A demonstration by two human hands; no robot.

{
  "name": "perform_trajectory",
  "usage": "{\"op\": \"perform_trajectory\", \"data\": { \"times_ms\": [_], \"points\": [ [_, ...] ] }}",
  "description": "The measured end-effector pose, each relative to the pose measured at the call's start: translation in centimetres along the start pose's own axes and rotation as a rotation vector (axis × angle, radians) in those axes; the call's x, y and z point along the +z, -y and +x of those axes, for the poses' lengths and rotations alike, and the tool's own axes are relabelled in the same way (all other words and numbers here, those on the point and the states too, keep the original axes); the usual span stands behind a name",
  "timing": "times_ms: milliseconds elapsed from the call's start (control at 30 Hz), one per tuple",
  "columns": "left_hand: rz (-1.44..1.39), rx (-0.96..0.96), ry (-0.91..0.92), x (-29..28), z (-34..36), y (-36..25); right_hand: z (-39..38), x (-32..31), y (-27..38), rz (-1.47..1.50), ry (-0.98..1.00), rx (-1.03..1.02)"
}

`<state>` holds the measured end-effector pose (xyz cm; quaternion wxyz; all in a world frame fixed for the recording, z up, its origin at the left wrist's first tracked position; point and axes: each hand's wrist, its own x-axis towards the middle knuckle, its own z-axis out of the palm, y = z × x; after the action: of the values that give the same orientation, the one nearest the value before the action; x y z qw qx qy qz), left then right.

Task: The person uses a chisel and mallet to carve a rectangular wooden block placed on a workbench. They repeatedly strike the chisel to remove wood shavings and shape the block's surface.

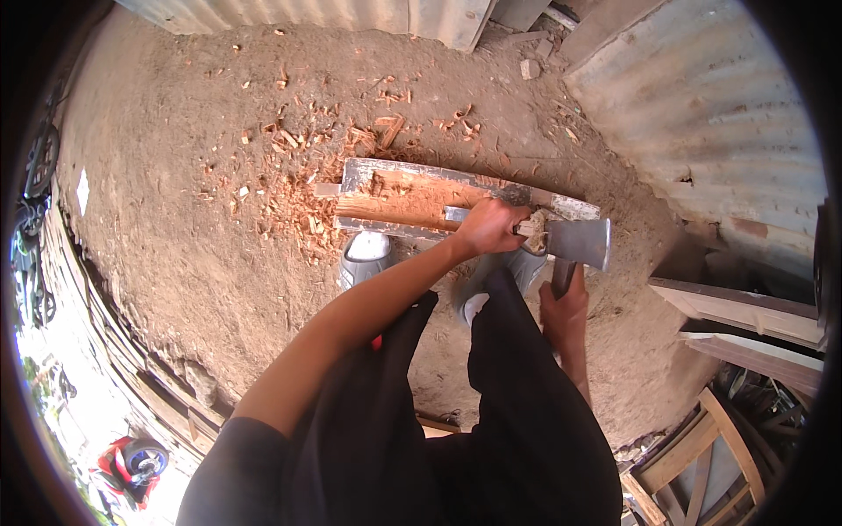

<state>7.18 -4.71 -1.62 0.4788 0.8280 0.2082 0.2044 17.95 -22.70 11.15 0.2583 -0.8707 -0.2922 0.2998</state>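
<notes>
A long timber piece (395, 197) with a reddish cut face and weathered, flaking edges lies crosswise in front of me. My left hand (491, 226) is closed on a chisel (456, 213), its flat metal blade over the cut face and its light handle end pointing right. My right hand (566, 311) grips the dark handle of an axe (579, 244), whose broad steel head is just right of the chisel's handle end. My feet in grey sandals (366, 263) are at the timber's near side, the right one partly hidden by my leg.
Wood chips (298, 140) litter the dirt ground (175, 263). Corrugated metal sheets (702, 131) stand at the top and right. Wooden panels (737, 307) and a wooden frame (688, 438) lie at my right. A red motorbike (123, 465) and stacked strips are at the left.
</notes>
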Motion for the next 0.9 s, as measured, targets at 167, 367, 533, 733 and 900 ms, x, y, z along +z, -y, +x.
{"op": "perform_trajectory", "data": {
  "times_ms": [167, 367, 533, 733, 900],
  "points": [
    [-0.009, -0.005, -0.015, -0.1, 0.2, 0.3, -0.7, -0.1, 2.5, 0.378, -0.157, 0.144],
    [0.069, -0.030, 0.035, 0.4, 0.0, 0.8, 1.0, -1.4, 1.9, 0.137, 0.090, 0.172],
    [0.090, -0.010, 0.019, 0.0, 0.2, 0.3, 0.3, -0.8, 1.7, 0.430, -0.092, 0.177],
    [0.084, -0.006, 0.037, -0.9, -0.6, 0.4, 0.4, -0.5, 2.1, 0.068, 0.083, -0.033],
    [0.022, -0.006, -0.010, -0.8, 0.0, 0.3, 0.4, 3.1, -3.1, -0.031, -0.255, -0.222]
  ]
}}
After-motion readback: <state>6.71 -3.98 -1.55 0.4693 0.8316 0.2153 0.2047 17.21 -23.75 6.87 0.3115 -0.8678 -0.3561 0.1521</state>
